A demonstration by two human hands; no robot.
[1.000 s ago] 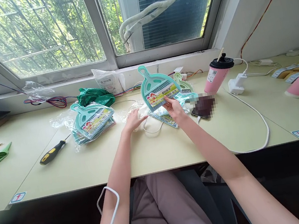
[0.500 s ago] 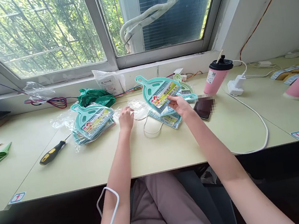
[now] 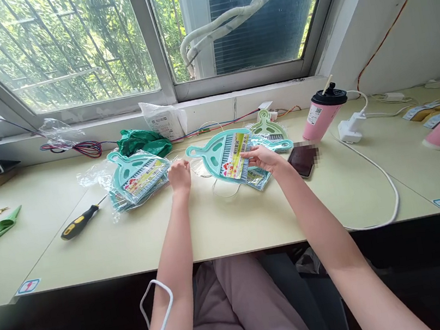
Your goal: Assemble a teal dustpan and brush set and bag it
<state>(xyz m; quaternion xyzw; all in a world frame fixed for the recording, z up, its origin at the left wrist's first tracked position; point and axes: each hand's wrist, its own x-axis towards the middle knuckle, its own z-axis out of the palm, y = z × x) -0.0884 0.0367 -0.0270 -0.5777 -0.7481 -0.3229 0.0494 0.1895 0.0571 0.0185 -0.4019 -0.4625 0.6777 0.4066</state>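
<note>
Here the right hand (image 3: 262,157) holds a teal mini dustpan set (image 3: 222,155) by its right edge, fingers pinched on the printed label, with the handle pointing left and the pan lying nearly flat just above the worktop (image 3: 220,220). The left hand (image 3: 179,174) is curled loosely, fingers bent inward, resting on a sheet of clear plastic wrap (image 3: 192,161) just left of the dustpan's handle; whether it actually grips the plastic cannot be told.

Under and to the right of the held set lie more dustpan sets (image 3: 265,136), teal and green, partly overlapping. To the left of the left hand sits a stack of bagged dustpan sets (image 3: 137,177) in crinkled clear bags. Further left and nearer, a screwdriver with a black and yellow handle (image 3: 78,224) lies on the worktop, its tip toward the stack.

Right of the right hand a dark phone (image 3: 301,159) lies flat, and beyond it stands a pink cup with a black lid (image 3: 323,112), tilted in the view. A white cable (image 3: 374,175) runs from a white plug block (image 3: 349,129) and loops toward the near edge. At the far side, against the window ledge, are a crumpled green bag (image 3: 140,142), a white packet (image 3: 161,119) and a bundle of coloured wires (image 3: 77,149).
</note>
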